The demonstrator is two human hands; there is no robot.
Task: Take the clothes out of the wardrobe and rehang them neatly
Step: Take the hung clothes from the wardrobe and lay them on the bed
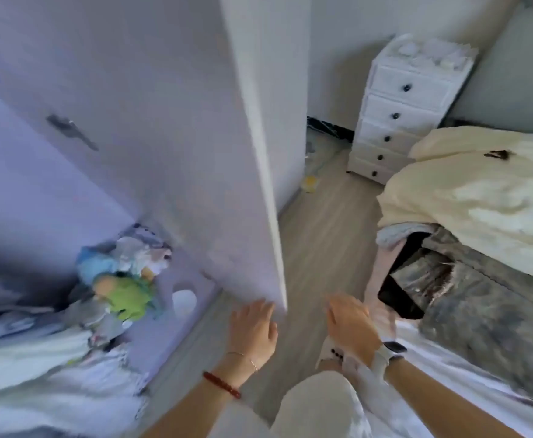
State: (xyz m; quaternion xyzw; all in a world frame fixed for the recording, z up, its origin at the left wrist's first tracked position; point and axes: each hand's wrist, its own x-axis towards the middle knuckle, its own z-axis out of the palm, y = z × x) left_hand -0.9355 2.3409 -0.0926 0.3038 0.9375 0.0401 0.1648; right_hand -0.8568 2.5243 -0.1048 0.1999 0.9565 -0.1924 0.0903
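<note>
The white wardrobe door (214,159) stands open, edge toward me, with a dark handle high on its inner face. My left hand (252,327) is flat, fingertips touching the door's lower corner. My right hand (350,324) hovers to the right of the door edge, fingers relaxed, holding nothing. Inside the wardrobe floor lies a heap of clothes with blue and green pieces (123,279). Pale, blurred garments (44,374) fill the bottom left.
A bed (480,314) with a cream duvet (480,197) and a grey blanket lies on the right; a dark tablet (407,286) rests on it. A white chest of drawers (401,115) stands at the back. Wood floor (322,235) runs between wardrobe and bed.
</note>
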